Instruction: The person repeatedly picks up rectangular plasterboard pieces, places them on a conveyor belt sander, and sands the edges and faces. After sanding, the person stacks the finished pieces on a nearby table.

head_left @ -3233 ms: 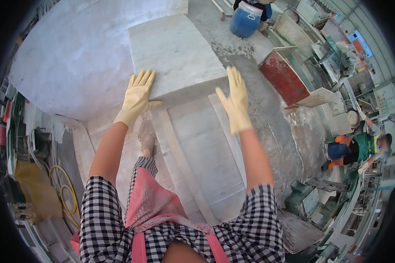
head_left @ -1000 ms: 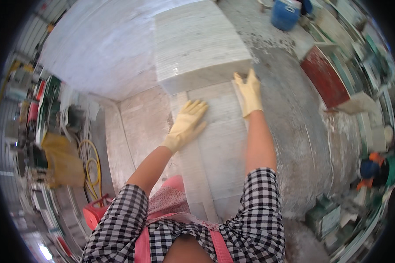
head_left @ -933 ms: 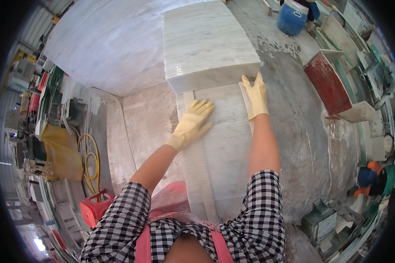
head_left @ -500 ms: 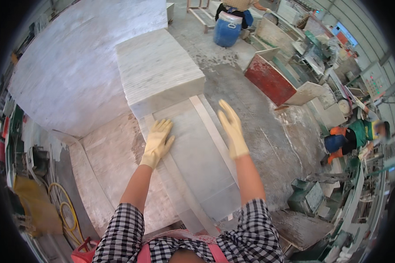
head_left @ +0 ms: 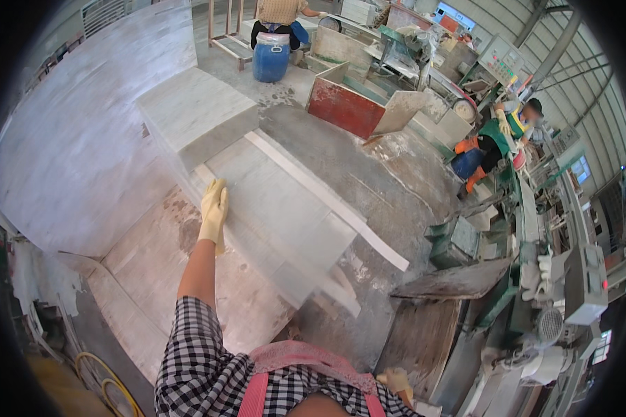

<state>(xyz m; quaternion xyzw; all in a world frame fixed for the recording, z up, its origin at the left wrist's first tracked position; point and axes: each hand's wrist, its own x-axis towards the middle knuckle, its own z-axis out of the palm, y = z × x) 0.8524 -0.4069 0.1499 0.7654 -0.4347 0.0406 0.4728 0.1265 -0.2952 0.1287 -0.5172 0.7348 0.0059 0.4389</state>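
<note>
My left hand (head_left: pixel 214 212), in a pale yellow rubber glove, rests at the left edge of a flat grey-white stone slab (head_left: pixel 285 215). Its fingers are stretched out and hold nothing. Beneath the slab a pale strip (head_left: pixel 344 292) pokes out at the near end. Another long pale strip (head_left: pixel 327 194) runs along its right side and juts past it. At the slab's far end sits a thick stack of stone slabs (head_left: pixel 198 115). Low beside my body, my gloved right hand (head_left: pixel 395 381) shows only partly; its fingers are too hidden to read.
A large upright stone slab (head_left: pixel 83 139) stands on the left, above a stained pinkish board (head_left: pixel 188 278). Ahead are a blue barrel (head_left: pixel 270 59) and a red-sided box (head_left: pixel 344 104). A co-worker (head_left: pixel 494 142) is at machinery on the right; another person (head_left: pixel 277 14) sits beyond the barrel.
My right hand has left the slab's right side and dropped to the lower edge by my body. My left hand stays at the slab's left edge. The view has swung to the right.
</note>
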